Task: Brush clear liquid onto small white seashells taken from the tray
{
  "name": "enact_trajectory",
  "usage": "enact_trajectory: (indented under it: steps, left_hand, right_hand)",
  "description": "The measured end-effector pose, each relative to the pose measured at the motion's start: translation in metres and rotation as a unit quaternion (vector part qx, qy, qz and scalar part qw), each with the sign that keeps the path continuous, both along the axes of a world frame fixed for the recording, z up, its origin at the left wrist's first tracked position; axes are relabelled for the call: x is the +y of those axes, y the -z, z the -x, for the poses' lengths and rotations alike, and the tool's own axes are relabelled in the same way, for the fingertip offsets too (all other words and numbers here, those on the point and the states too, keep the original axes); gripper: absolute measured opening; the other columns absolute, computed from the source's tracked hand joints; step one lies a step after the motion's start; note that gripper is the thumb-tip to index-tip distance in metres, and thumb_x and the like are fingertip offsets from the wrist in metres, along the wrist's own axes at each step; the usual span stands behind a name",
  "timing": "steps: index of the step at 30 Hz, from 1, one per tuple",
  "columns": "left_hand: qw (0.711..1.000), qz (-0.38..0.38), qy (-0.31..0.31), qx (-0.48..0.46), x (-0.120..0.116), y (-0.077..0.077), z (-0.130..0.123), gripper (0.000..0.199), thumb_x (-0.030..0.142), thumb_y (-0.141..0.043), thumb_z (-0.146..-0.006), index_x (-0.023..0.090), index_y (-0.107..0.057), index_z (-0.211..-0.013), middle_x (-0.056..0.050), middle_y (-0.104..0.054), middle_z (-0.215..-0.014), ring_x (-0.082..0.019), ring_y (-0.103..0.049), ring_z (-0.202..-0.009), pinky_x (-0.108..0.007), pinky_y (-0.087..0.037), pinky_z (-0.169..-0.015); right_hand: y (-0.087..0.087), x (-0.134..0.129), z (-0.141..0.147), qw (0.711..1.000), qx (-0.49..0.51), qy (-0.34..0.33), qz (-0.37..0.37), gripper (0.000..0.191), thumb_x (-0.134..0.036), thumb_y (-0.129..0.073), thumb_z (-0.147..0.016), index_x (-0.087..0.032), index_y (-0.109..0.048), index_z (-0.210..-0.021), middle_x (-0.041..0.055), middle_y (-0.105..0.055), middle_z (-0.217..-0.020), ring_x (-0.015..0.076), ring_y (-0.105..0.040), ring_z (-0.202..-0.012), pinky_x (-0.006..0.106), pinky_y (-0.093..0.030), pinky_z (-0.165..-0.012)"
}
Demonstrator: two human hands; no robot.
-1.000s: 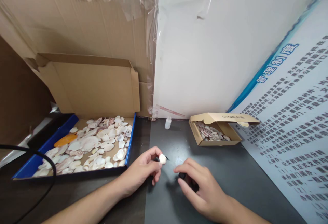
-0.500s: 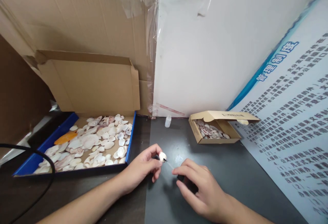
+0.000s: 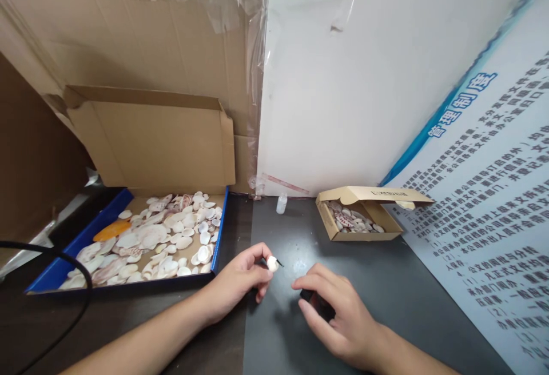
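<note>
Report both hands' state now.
Left hand: closed, pinching a small white shell.
Right hand: fingers curled around something black, too hidden to identify.

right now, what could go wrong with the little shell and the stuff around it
The small white shell is held only at the fingertips of the left hand, so it could slip out. The small bottle stands upright on its own beyond both hands and might tip if bumped. The black cable loops near the left forearm and could snag it.
</note>
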State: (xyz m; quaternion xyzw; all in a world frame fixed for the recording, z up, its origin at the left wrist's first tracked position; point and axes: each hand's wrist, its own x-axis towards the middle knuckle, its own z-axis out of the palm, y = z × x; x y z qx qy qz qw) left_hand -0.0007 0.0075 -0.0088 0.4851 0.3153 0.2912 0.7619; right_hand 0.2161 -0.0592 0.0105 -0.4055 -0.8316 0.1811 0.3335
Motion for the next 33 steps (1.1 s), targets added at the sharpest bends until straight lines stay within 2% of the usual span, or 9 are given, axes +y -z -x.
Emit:
enact_trajectory:
  steps: [2, 6, 11, 16, 20, 25, 30, 33]
  left_hand:
    - [1.000, 0.003, -0.006, 0.004, -0.0005, -0.0016, -0.0005, 0.020, 0.027, -0.065, -0.076, 0.020, -0.049, -0.085, 0.007, -0.050, -0.060, -0.008, -0.044, -0.049, -0.021, -0.037, -0.049]
    - [1.000, -0.021, 0.000, 0.022, -0.0013, -0.0038, -0.0012, 0.017, 0.026, -0.063, -0.075, 0.020, -0.049, -0.082, 0.008, -0.047, -0.054, -0.008, -0.041, -0.047, -0.021, -0.036, -0.049]
    - [0.999, -0.039, 0.004, 0.027, -0.0007, -0.0038, -0.0010, 0.016, 0.027, -0.062, -0.077, 0.019, -0.049, -0.081, 0.008, -0.047, -0.054, -0.008, -0.039, -0.048, -0.021, -0.036, -0.050]
    - [0.999, -0.042, 0.010, 0.031, -0.0008, -0.0045, -0.0006, 0.017, 0.028, -0.062, -0.079, 0.020, -0.049, -0.083, 0.008, -0.047, -0.053, -0.008, -0.040, -0.048, -0.021, -0.036, -0.051]
    - [0.999, -0.042, 0.008, 0.029, -0.0018, -0.0045, -0.0005, 0.015, 0.028, -0.061, -0.080, 0.019, -0.049, -0.083, 0.007, -0.048, -0.053, -0.008, -0.040, -0.048, -0.021, -0.036, -0.051]
    - [0.999, -0.043, 0.012, 0.028, -0.0012, -0.0018, -0.0007, 0.020, 0.031, -0.063, -0.081, 0.020, -0.047, -0.087, 0.009, -0.048, -0.053, -0.008, -0.040, -0.046, -0.021, -0.037, -0.051]
    - [0.999, -0.044, 0.013, 0.024, -0.0009, -0.0010, -0.0005, 0.023, 0.034, -0.066, -0.081, 0.020, -0.048, -0.086, 0.008, -0.049, -0.055, -0.008, -0.041, -0.046, -0.021, -0.037, -0.050]
    - [0.999, -0.030, 0.004, 0.017, -0.0007, -0.0002, -0.0001, 0.021, 0.032, -0.065, -0.081, 0.020, -0.050, -0.086, 0.008, -0.049, -0.058, -0.008, -0.042, -0.046, -0.020, -0.037, -0.050]
  right_hand:
    - [0.0003, 0.0002, 0.0003, 1.000, -0.011, -0.004, 0.008, 0.021, -0.016, -0.052, -0.089, -0.020, -0.061, -0.107, 0.0019, -0.060, -0.080, 0.0145, -0.059, -0.063, 0.025, -0.044, -0.060]
    - [0.0015, 0.0009, 0.0002, 0.999, -0.026, 0.034, 0.033, 0.018, -0.017, -0.052, -0.090, -0.020, -0.061, -0.105, 0.0017, -0.059, -0.079, 0.0147, -0.059, -0.061, 0.026, -0.044, -0.059]
    - [0.0012, 0.0003, -0.0006, 1.000, -0.005, -0.021, 0.005, 0.024, -0.015, -0.051, -0.089, -0.020, -0.059, -0.111, 0.0038, -0.061, -0.085, 0.0149, -0.060, -0.065, 0.026, -0.046, -0.062]
    - [0.0007, 0.0000, -0.0012, 0.999, -0.015, 0.020, 0.026, 0.017, -0.017, -0.052, -0.089, -0.020, -0.061, -0.104, 0.0014, -0.058, -0.077, 0.0147, -0.058, -0.061, 0.026, -0.044, -0.058]
    - [0.0019, 0.0017, -0.0019, 1.000, 0.001, -0.025, 0.007, 0.023, -0.015, -0.051, -0.089, -0.020, -0.059, -0.110, 0.0035, -0.060, -0.084, 0.0146, -0.060, -0.064, 0.025, -0.046, -0.060]
    - [0.0018, 0.0076, -0.0042, 0.999, 0.009, 0.040, 0.030, 0.017, -0.019, -0.051, -0.093, -0.021, -0.060, -0.108, 0.0014, -0.058, -0.079, 0.0142, -0.057, -0.061, 0.025, -0.045, -0.057]
    - [0.0022, 0.0058, -0.0040, 0.999, 0.020, -0.015, 0.028, 0.023, -0.018, -0.050, -0.093, -0.021, -0.059, -0.114, 0.0029, -0.059, -0.083, 0.0149, -0.058, -0.064, 0.025, -0.047, -0.059]
    - [0.0023, 0.0049, -0.0038, 0.998, 0.012, 0.024, 0.048, 0.020, -0.020, -0.050, -0.094, -0.022, -0.060, -0.111, 0.0018, -0.058, -0.080, 0.0148, -0.058, -0.062, 0.025, -0.046, -0.057]
